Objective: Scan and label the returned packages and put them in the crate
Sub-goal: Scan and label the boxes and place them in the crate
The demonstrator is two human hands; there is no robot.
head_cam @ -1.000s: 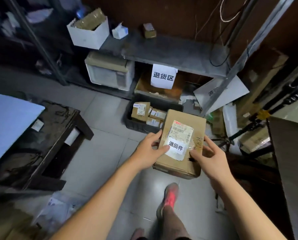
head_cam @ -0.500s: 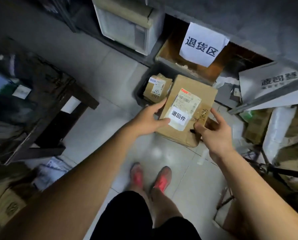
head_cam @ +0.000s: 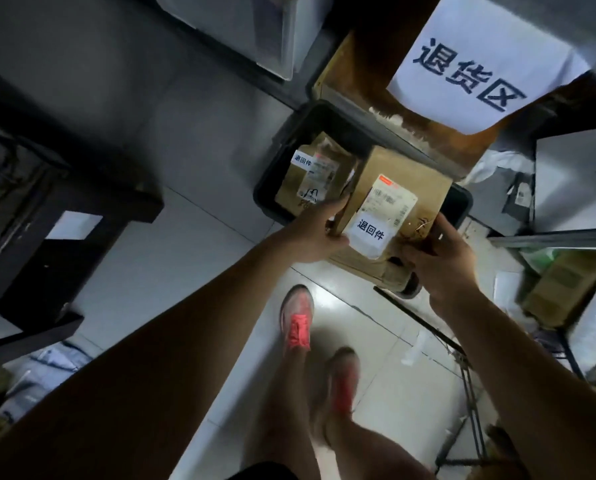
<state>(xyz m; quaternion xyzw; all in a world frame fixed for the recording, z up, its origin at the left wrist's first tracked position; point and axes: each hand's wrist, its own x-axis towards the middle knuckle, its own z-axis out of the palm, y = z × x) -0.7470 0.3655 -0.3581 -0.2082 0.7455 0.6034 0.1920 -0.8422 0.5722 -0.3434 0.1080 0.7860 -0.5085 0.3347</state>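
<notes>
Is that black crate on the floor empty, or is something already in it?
Not empty: a labelled cardboard package lies inside the crate.

The crate (head_cam: 267,199) sits on the floor (head_cam: 220,271), far centre, with a paper sign (head_cam: 480,53) behind it. A loose package (head_cam: 310,174) lies in its left part. The held package (head_cam: 404,181) is over its near right part, between the left hand (head_cam: 315,235) and right hand (head_cam: 443,268). A tabletop (head_cam: 64,216) stands well left.

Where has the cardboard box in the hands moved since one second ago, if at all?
Yes. The cardboard box has moved forward, toward the black crate: earlier it reached only the near rim, now it overlaps the crate's right part.
</notes>
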